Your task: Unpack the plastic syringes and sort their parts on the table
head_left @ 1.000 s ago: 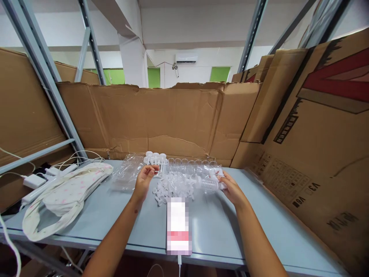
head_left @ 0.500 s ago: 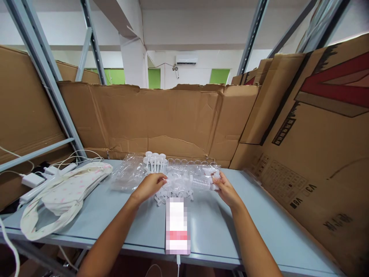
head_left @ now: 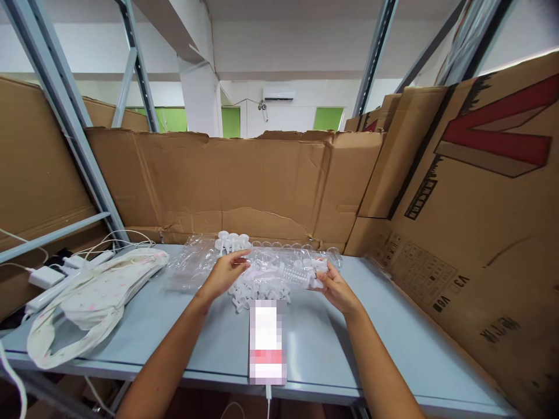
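Note:
My right hand (head_left: 335, 285) grips the end of a clear plastic syringe barrel (head_left: 295, 276) with marked lines along its side. The barrel lies tilted, its far end pointing left over the clear plastic bags. My left hand (head_left: 226, 272) is apart from it, fingers stretched out and thumb spread, close in front of several white plungers (head_left: 233, 241) with round ends. Nothing shows in that hand. Between both hands is a pile of small white plastic pieces (head_left: 257, 291). Behind, a row of clear round rims (head_left: 283, 247) shows, partly covered by the plastic bag.
A phone (head_left: 267, 343) with a blurred screen and a cable lies at the front of the grey table (head_left: 209, 349). A pale cloth bag (head_left: 100, 291) and white power strips (head_left: 65, 279) are at the left. Cardboard walls (head_left: 240, 180) enclose the back and right.
My left hand has come away from the clear barrel, moving up and left with its fingers opening. My right hand has shifted slightly left with the barrel. The view has turned a little.

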A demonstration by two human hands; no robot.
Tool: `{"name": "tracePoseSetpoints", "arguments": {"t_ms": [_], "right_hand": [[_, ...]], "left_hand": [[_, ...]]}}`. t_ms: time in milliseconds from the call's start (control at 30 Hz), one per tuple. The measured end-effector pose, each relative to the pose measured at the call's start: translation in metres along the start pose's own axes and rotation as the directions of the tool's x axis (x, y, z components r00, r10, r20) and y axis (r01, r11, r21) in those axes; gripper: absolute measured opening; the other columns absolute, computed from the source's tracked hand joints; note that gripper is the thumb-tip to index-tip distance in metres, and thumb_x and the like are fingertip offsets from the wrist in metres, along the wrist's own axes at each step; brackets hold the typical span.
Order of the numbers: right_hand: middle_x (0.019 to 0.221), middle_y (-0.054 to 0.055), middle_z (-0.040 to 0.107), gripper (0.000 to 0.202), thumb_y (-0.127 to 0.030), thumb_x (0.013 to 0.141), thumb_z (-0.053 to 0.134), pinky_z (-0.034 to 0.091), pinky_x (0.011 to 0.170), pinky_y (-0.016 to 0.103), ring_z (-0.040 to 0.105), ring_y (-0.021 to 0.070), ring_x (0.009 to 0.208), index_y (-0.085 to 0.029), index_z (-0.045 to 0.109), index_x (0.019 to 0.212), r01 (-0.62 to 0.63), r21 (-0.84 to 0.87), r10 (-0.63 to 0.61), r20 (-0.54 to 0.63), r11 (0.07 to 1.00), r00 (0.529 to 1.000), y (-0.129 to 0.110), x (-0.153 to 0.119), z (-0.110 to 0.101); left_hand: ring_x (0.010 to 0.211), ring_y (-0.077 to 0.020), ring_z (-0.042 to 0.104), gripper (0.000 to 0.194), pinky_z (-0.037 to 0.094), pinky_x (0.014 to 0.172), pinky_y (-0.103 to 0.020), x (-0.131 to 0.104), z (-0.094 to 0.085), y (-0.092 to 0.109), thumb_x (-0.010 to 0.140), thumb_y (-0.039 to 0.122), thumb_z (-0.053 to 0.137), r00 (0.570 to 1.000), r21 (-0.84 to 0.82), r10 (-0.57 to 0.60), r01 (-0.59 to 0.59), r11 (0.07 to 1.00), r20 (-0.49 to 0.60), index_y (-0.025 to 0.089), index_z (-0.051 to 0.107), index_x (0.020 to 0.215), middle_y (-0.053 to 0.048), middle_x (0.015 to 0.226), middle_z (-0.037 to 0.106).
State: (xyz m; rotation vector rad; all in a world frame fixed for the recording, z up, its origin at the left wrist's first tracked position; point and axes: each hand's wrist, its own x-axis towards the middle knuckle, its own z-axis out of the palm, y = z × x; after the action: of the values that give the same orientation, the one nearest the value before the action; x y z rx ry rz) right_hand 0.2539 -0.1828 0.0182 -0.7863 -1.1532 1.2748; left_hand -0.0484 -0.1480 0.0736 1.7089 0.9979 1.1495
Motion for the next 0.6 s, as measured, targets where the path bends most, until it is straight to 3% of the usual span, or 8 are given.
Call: {"name": "tracePoseSetpoints", "arguments": {"t_ms": [133,233,333,500,600], "right_hand": [[0.094,0.002,0.062,0.043,-0.044,0.068,0.069,0.050,0.067,0.032,0.059,0.0153,0.072,-0.030,0.051,0.106,-0.021,-0.007,0.021,0.024,1.000,0.999,-0.001,-0.001,0.003],[0.099,0.003,0.062,0.042,-0.043,0.069,0.069,0.050,0.067,0.031,0.059,0.0161,0.076,-0.030,0.052,0.106,-0.033,-0.011,0.033,0.042,0.999,0.999,-0.002,-0.002,0.006],[0.102,0.003,0.062,0.038,-0.042,0.072,0.067,0.049,0.068,0.031,0.059,0.0165,0.078,-0.031,0.052,0.105,-0.030,0.002,0.030,0.047,1.000,0.998,-0.002,-0.003,0.008],[0.110,0.003,0.061,0.038,-0.043,0.073,0.066,0.050,0.070,0.033,0.060,0.0184,0.083,-0.032,0.051,0.106,-0.036,-0.001,0.036,0.017,0.999,0.999,-0.003,-0.008,0.010],[0.115,0.003,0.060,0.037,-0.042,0.073,0.066,0.050,0.069,0.033,0.061,0.0183,0.084,-0.032,0.051,0.105,-0.040,0.000,0.040,0.001,0.999,0.999,-0.002,-0.014,0.007]], "left_hand": [[0.110,-0.0248,0.055,0.041,0.044,0.092,-0.039,-0.001,-0.003,0.001,0.067,0.029,0.070,0.965,-0.096,-0.050,0.077,0.992,0.258,0.016,0.064,0.106,-0.011,0.111,0.064],[0.106,-0.0232,0.057,0.048,0.047,0.085,-0.036,-0.003,-0.006,0.002,0.066,0.024,0.071,0.918,-0.111,-0.083,0.136,0.984,0.387,0.018,0.059,0.112,-0.012,0.113,0.061],[0.090,-0.0182,0.061,0.050,0.049,0.075,-0.031,-0.003,-0.008,0.003,0.064,0.019,0.071,0.903,-0.117,-0.091,0.153,0.981,0.419,0.020,0.056,0.111,-0.010,0.107,0.060],[0.068,-0.0107,0.058,0.047,0.045,0.062,-0.023,-0.001,-0.002,0.003,0.064,0.019,0.069,0.920,-0.078,-0.049,0.086,0.993,0.389,0.018,0.055,0.109,-0.003,0.086,0.060],[0.065,-0.0104,0.054,0.032,0.043,0.059,-0.022,-0.001,0.005,0.004,0.068,0.022,0.065,0.911,0.004,-0.013,0.013,1.000,0.412,0.016,0.059,0.099,0.000,0.075,0.059]]}}
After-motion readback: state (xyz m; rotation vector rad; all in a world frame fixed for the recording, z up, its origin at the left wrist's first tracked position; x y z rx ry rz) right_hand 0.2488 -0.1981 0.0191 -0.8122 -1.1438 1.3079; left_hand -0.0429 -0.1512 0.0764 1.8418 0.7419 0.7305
